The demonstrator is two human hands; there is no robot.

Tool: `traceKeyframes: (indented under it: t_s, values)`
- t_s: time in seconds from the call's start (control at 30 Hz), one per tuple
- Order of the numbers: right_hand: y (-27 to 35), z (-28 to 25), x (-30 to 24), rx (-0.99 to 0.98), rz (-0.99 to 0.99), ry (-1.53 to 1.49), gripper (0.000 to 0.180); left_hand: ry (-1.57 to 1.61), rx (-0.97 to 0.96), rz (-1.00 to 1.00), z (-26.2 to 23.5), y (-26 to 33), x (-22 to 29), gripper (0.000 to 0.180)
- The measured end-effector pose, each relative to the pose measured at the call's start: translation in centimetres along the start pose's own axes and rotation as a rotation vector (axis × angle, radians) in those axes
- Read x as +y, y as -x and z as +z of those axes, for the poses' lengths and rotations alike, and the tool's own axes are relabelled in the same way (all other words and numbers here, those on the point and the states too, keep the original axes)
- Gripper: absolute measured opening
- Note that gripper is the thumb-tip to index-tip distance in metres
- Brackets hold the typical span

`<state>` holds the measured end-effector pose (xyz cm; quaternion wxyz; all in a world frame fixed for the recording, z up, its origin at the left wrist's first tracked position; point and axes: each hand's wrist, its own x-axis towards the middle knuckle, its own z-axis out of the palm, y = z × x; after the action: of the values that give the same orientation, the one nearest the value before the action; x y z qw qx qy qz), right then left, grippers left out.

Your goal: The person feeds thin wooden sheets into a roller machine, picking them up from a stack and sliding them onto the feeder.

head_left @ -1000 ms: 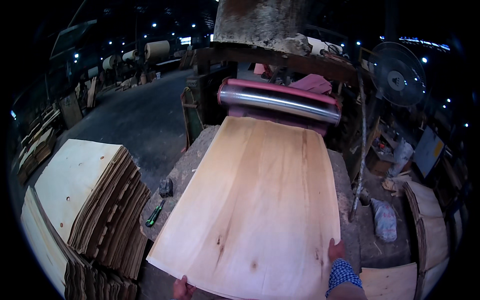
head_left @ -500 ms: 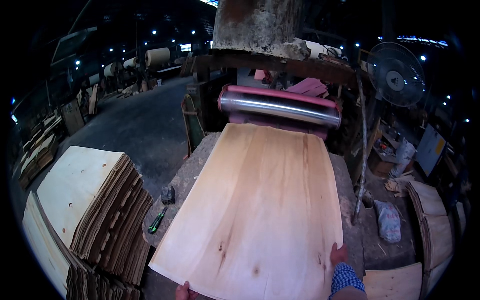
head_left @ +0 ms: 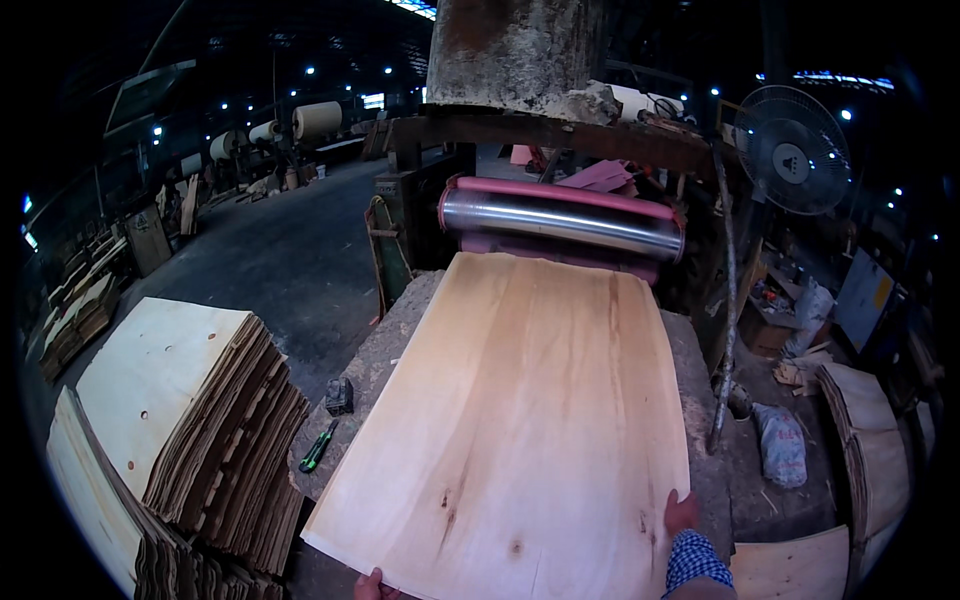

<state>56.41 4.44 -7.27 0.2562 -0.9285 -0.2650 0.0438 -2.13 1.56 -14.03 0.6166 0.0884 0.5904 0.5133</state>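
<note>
A: The big thin wood sheet (head_left: 520, 430) lies on the table (head_left: 385, 350), its far end at the shiny roller (head_left: 560, 222).

B: Both hands, left (head_left: 372, 585) and right (head_left: 683, 512), grip its near edge. Feeding looks underway; a straight push seems needed.

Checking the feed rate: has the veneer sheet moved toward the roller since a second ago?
Yes. The veneer sheet has slid forward; its far edge now sits under the steel roller.

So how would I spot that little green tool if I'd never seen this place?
Find the rough stone table that carries the big pale veneer sheet toward the steel roller. Look at its left edge, beside the sheet: below a small dark block lies the green-handled tool, the only bright green thing there.
</note>
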Motion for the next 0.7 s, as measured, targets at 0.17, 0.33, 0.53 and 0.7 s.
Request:
traceKeyframes:
  t_s: [0.17, 0.33, 0.53, 0.7]
  values:
    - [0.2, -0.2, -0.4, -0.011, 0.016, 0.026, 0.056, -0.010, -0.041, -0.009, -0.8, -0.7, -0.5, 0.021]
    - [-0.3, 0.3, 0.4, -0.012, 0.000, 0.014, 0.058, 0.021, -0.024, -0.018, -0.2, -0.1, -0.2, 0.019]
    - [-0.5, 0.7, 0.8, 0.001, -0.003, 0.026, 0.058, -0.001, -0.036, -0.018, -0.1, 0.3, 0.2, 0.016]
    - [-0.5, 0.7, 0.7, -0.009, 0.008, 0.055, 0.059, 0.017, -0.053, -0.019, -0.3, -0.1, -0.1, 0.016]
